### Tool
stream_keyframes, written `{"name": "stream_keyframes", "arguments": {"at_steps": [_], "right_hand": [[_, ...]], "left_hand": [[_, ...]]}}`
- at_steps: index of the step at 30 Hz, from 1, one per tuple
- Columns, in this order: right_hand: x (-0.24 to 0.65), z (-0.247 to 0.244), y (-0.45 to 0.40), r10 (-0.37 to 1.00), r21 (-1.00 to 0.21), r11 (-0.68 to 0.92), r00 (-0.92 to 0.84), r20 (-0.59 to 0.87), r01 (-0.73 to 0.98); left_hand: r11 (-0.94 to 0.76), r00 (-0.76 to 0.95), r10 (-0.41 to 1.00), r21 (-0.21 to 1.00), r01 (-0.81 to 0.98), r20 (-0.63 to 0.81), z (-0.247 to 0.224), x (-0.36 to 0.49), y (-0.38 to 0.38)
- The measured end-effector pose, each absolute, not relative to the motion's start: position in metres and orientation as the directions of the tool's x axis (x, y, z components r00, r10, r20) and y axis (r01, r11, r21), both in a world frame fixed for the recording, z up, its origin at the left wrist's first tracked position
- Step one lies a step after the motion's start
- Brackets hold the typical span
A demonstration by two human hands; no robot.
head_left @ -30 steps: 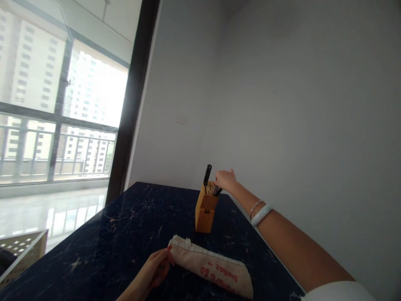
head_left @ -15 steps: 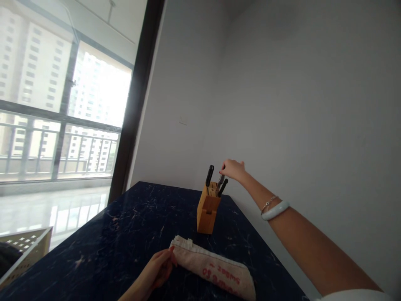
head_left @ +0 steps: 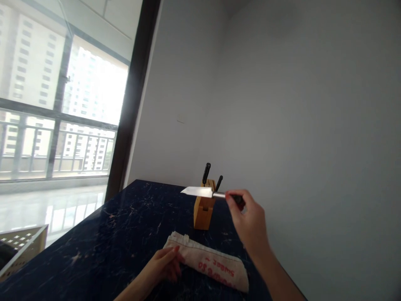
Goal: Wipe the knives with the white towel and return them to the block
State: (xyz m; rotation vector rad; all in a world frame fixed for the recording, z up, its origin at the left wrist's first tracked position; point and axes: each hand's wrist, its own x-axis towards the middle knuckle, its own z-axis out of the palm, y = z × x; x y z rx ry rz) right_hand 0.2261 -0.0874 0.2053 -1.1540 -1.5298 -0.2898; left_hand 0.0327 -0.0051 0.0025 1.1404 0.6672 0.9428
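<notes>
A kitchen knife (head_left: 198,191) with a bright blade and dark handle is in my right hand (head_left: 249,217), fingers closed round the handle. Its blade points left, across the front of a wooden knife block (head_left: 203,213). Two black-handled tools, a left one (head_left: 206,172) and a right one (head_left: 219,182), stand in the block's slots. Nearer to me lies a folded pale cloth (head_left: 208,261) with red lettering. At the cloth's left end rests my left hand (head_left: 164,263), thumb and fingers loosely apart and slightly blurred; the fingertips overlap the cloth's edge.
All of this is on a dark blue marble-patterned table (head_left: 125,234). A grey wall (head_left: 297,125) runs along its right side. Left of the table stands a pale basket with a perforated rim (head_left: 28,238), near a large window (head_left: 87,104).
My right hand has pulled the knife out of the block and brought it nearer and lower, blade turned sideways. The left hand stays by the cloth. The view has shifted slightly.
</notes>
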Motion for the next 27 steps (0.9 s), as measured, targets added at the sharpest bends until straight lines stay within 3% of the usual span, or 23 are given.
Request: {"name": "stream_keyframes", "arguments": {"at_steps": [3,5,11,19,23,27], "right_hand": [[0.216,0.134,-0.077,0.65,-0.616,0.473,0.222,0.726,0.63],[0.206,0.098,-0.066,0.701,-0.7,0.47,0.254,0.666,0.538],[0.173,0.049,-0.05,0.822,-0.798,0.473,0.138,0.552,0.373],[0.171,0.031,-0.046,0.839,-0.713,0.486,-0.039,0.543,0.505],[0.185,0.018,-0.038,0.827,-0.475,0.355,-0.033,0.562,0.805],[0.186,0.007,-0.035,0.855,-0.253,0.343,-0.189,0.483,0.905]], "left_hand": [[0.178,0.543,0.837,0.902,-0.392,0.071,0.027,0.031,-0.025],[0.237,0.589,0.806,0.881,-0.409,0.057,0.036,0.031,-0.032],[0.288,0.511,0.855,0.74,-0.607,0.086,0.026,0.042,-0.028],[0.201,0.265,0.964,0.71,-0.675,-0.02,0.001,0.037,-0.01],[0.031,0.038,0.999,0.814,-0.58,-0.011,0.005,0.022,0.001],[-0.18,-0.066,0.983,0.95,-0.253,0.169,0.007,0.014,0.006]]}}
